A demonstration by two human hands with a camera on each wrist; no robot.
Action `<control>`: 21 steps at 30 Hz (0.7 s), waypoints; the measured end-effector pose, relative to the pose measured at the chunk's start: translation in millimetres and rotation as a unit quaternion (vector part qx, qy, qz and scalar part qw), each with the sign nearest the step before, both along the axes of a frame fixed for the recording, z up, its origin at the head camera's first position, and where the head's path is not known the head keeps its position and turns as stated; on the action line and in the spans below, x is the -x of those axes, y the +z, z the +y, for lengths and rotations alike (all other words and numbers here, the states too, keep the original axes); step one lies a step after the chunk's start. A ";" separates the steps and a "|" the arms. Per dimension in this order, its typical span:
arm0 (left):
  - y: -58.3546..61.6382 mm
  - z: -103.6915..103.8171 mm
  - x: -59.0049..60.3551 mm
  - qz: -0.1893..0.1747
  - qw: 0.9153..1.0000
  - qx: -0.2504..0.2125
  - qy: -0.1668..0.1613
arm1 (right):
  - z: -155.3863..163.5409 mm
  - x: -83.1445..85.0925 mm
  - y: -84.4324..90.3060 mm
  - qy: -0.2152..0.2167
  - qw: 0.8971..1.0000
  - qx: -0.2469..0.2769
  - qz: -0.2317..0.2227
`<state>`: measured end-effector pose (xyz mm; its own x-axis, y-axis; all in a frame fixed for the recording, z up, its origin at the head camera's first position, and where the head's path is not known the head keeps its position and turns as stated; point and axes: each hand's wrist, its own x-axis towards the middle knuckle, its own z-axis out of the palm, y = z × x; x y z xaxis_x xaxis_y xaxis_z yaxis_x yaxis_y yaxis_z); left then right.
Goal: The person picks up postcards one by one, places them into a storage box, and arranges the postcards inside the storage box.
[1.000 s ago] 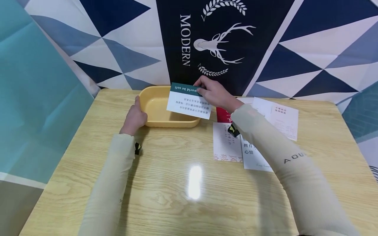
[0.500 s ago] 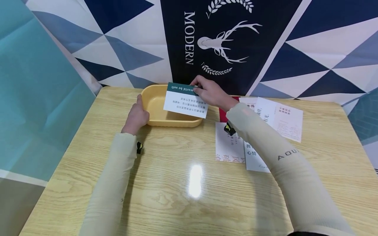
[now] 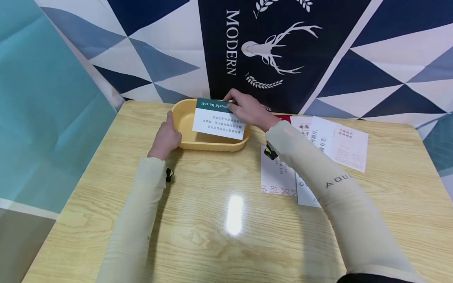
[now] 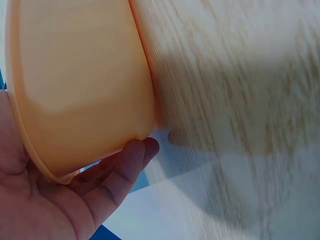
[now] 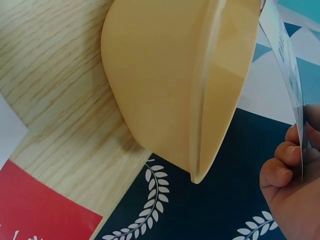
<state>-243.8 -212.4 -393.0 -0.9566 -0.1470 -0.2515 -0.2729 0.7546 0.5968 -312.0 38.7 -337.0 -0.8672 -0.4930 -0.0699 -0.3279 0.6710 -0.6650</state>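
A yellow plastic tub (image 3: pixel 212 146) stands at the back of the wooden table, against the patterned cloth. My left hand (image 3: pixel 165 136) grips the tub's left end. In the left wrist view its fingers (image 4: pixel 117 185) curl against the tub's outer wall, with the palm at the rim. Between thumb and fingers, my right hand (image 3: pixel 249 110) pinches a white card (image 3: pixel 219 122) with a green band. The card is held above the tub's right part, tilted and covering some of its inside. From the right wrist view, the card (image 5: pixel 287 65) appears edge-on, apart from the tub's rim.
Several printed cards lie overlapping to the right of the tub, among them a pale card (image 3: pixel 277 173) with reddish lettering and a white card (image 3: pixel 352 147). A red card (image 5: pixel 47 200) is partly hidden by my right arm. Patterned cloth (image 3: pixel 170 47) hangs behind the table.
The right hand and its card have shifted slightly left over the tub. The left hand keeps its grip on the tub's end. The whole head view has drifted a little.
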 end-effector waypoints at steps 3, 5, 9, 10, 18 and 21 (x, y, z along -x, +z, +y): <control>-0.2 -0.2 0.9 0.000 1.000 0.002 -0.002 | -2.3 1.8 -1.7 0.003 1.000 0.000 0.000; -0.2 -0.4 1.6 -0.001 1.000 0.003 -0.002 | -3.8 3.1 -2.6 0.006 1.000 -0.002 0.000; -1.2 -1.5 3.3 -0.003 1.000 0.005 -0.001 | -7.0 4.8 -4.3 0.013 1.000 -0.014 0.004; -1.3 -1.6 3.5 -0.004 1.000 0.005 0.000 | -7.8 5.2 -4.9 0.015 1.000 -0.018 0.004; -0.5 -0.9 3.8 -0.007 1.000 0.005 0.001 | -14.8 7.6 -12.6 0.022 0.999 -0.044 0.001; -0.7 -0.8 4.6 -0.007 1.000 -0.001 0.003 | -16.2 8.2 -15.6 0.025 0.998 -0.054 -0.003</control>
<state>-248.4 -213.2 -393.7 -0.9520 -0.1522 -0.2654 -0.2858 0.7521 0.5939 -320.2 22.5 -352.6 -0.8414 -0.5247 -0.1293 -0.3592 0.7218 -0.5915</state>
